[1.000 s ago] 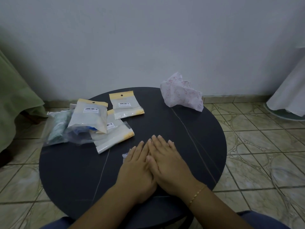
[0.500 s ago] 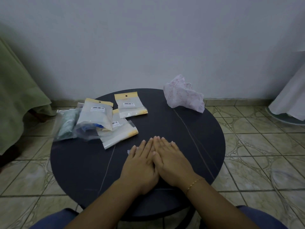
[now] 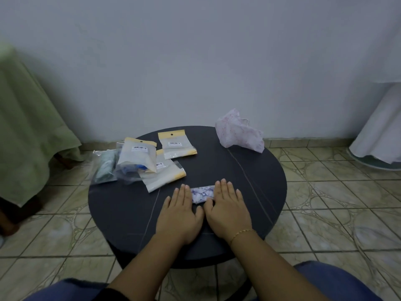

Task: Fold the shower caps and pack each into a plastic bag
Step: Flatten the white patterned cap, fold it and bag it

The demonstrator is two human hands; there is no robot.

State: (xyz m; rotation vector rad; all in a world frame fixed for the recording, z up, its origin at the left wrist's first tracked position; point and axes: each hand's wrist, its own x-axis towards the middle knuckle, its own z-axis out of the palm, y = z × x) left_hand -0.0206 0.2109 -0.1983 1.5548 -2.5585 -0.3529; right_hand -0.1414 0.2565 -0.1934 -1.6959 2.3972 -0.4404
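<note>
Flat on the round black table (image 3: 249,192), the folded purple-and-white shower cap (image 3: 202,193) lies lengthwise left to right between left hand (image 3: 180,213) and right hand (image 3: 227,209), whose straight, close-set fingers press its ends.

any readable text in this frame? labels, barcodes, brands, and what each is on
No text can be read here.
Upright bag: white barcode sticker, digits too small to read.
Rear flat bag: barcode sticker, too blurred to read.
Front flat bag: small barcode sticker, unreadable.
Folded cap and pink cap: printed pattern only, no words seen.
</note>
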